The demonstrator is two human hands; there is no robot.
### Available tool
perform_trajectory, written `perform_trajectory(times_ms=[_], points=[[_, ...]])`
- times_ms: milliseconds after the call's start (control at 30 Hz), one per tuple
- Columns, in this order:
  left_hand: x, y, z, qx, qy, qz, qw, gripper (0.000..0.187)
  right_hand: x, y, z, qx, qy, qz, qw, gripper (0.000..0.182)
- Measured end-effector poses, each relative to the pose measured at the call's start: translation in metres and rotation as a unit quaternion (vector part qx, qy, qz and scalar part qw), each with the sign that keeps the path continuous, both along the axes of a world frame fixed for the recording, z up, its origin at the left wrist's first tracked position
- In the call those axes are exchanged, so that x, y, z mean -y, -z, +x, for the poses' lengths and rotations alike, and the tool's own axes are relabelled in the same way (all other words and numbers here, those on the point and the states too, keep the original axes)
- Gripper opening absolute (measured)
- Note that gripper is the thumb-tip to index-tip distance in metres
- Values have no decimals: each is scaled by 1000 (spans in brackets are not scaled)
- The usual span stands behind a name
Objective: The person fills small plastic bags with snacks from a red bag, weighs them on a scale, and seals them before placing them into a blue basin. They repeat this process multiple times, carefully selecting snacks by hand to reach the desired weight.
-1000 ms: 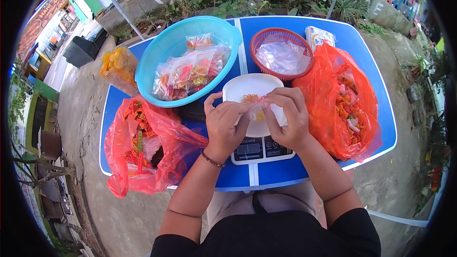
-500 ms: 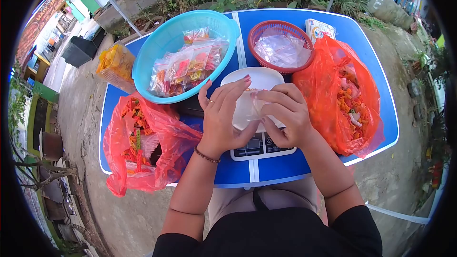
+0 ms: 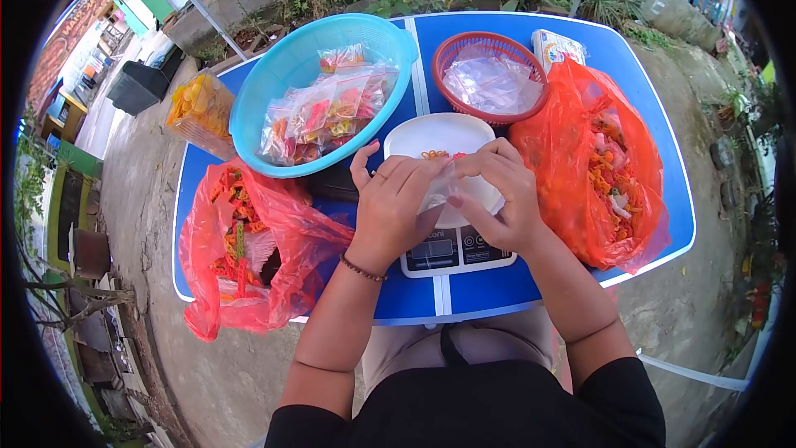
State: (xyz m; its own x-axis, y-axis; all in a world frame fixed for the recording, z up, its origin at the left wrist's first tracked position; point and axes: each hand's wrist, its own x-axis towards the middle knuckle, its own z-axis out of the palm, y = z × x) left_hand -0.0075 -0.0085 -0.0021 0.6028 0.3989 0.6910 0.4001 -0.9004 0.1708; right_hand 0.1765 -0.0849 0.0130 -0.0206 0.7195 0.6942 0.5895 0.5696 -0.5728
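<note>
Between my two hands is a small clear plastic bag (image 3: 439,189), held above the white tray (image 3: 431,129) of a kitchen scale (image 3: 487,264). My left hand (image 3: 396,203) is closed on the bag's left side, its fingertips partly hidden behind the bag. With thumb and fingers, my right hand (image 3: 507,195) pinches the right side. On the tray, just beyond the fingers, lie a few orange and red pieces (image 3: 434,154). A blue basin (image 3: 249,137) with several filled clear packets (image 3: 336,112) stands at the far left.
A red basket (image 3: 531,112) of clear bags stands behind the scale. Red plastic bags of colourful pieces flank it, one at left (image 3: 311,241), one at right (image 3: 551,174). A clear container (image 3: 199,112) of yellow pieces and a white packet (image 3: 557,47) sit near the table's edges.
My left hand has moved right and its fingers have folded down toward the bag. The orange and red pieces on the tray show more plainly now.
</note>
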Motion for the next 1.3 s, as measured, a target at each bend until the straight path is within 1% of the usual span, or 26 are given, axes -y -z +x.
perform_trajectory(times_ms=[100, 300, 500, 600, 700, 800, 900, 1000, 1100, 1200, 1300], points=[[8, -13, 4, 56, 20, -64, 996, 55, -4, 9, 0, -37, 1, 7, 999, 18], [3, -8, 1, 58, 8, -53, 997, 56, -2, 2, 4, -6, -39, 15, 999, 16], [5, -10, 0, 72, 24, -70, 995, 52, -2, 3, 3, 26, -40, 9, 999, 20], [6, -10, 0, 89, 37, -99, 990, 51, -2, 2, 0, 20, -43, 16, 999, 22], [4, -7, 1, 113, -5, -77, 991, 51, 0, 1, -4, -102, -5, 2, 995, 24], [2, -7, 0, 134, -44, -89, 986, 50, -4, 7, 11, -12, 54, -9, 998, 24], [-1, -5, -1, 146, -66, -85, 983, 50, -4, -3, 15, 120, 27, -60, 991, 22], [1, -7, -2, 123, -77, -63, 987, 53, -5, 3, 15, 167, 33, -55, 984, 20], [2, -7, 1, 134, -60, -86, 985, 53, -9, 10, 17, 171, 36, -42, 984, 20], [2, -5, 5, 154, -37, -94, 983, 55, -12, 11, 19, 116, 64, -23, 991, 20], [1, 0, 5, 122, -54, -50, 990, 53, -10, 8, 15, -51, 83, -28, 995, 17]])
